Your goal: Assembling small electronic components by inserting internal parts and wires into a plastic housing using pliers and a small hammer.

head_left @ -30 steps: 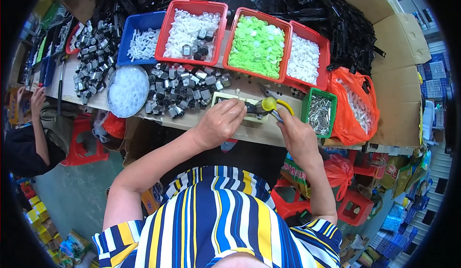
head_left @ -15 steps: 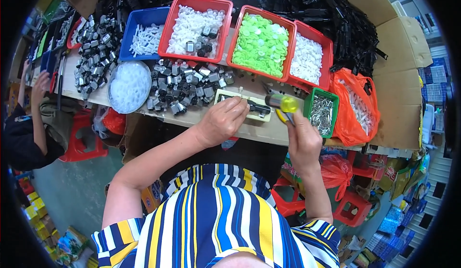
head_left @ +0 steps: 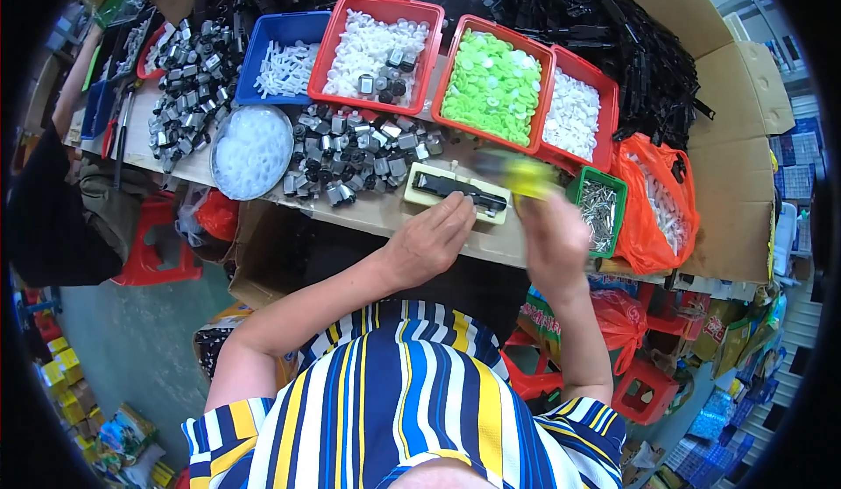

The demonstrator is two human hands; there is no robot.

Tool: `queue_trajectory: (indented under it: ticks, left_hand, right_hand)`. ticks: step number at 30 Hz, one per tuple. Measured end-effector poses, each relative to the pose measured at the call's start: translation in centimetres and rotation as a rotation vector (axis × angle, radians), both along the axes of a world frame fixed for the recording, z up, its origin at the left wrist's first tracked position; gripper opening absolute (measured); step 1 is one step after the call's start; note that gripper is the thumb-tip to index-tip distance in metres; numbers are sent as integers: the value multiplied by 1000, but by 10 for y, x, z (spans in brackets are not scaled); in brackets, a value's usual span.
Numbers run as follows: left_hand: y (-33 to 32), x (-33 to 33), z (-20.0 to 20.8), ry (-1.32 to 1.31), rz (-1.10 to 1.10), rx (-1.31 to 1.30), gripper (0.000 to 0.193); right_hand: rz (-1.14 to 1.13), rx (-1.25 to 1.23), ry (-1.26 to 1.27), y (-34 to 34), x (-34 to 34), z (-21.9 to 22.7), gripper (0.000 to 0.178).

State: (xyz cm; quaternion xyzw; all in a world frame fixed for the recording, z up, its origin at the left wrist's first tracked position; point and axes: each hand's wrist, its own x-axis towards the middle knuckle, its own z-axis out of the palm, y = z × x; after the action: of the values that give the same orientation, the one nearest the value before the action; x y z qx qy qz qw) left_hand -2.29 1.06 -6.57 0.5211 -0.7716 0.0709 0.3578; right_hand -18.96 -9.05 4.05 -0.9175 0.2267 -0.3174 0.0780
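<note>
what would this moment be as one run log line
left hand: at black part in cream holder | right hand: gripping yellow tool, blurred | nearby: green bin of metal pieces

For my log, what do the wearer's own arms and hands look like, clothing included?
The left hand and right hand are ungloved, the right one blurred. Short sleeves, striped navy, white, yellow and blue, leave the forearms bare. No watch or bracelet shows.
</note>
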Motion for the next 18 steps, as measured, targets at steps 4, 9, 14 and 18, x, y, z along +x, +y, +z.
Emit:
queue_trajectory:
  ticks: [4, 9, 14, 18]
  left_hand:
    - [3, 4, -3, 0, -18, -4, 40]
    - [2, 3, 1, -32, 4, -20, 42]
    - [3, 7, -6, -54, 12, -65, 34]
    - [6, 4, -3, -9, 9, -27, 30]
  right_hand:
    - [-3, -8, 425, 1, 11, -9, 44]
    - [52, 23, 233, -1, 21, -18, 45]
    - [62, 48, 271, -3, 27, -7, 42]
    - [32, 35, 478, -6, 18, -25, 41]
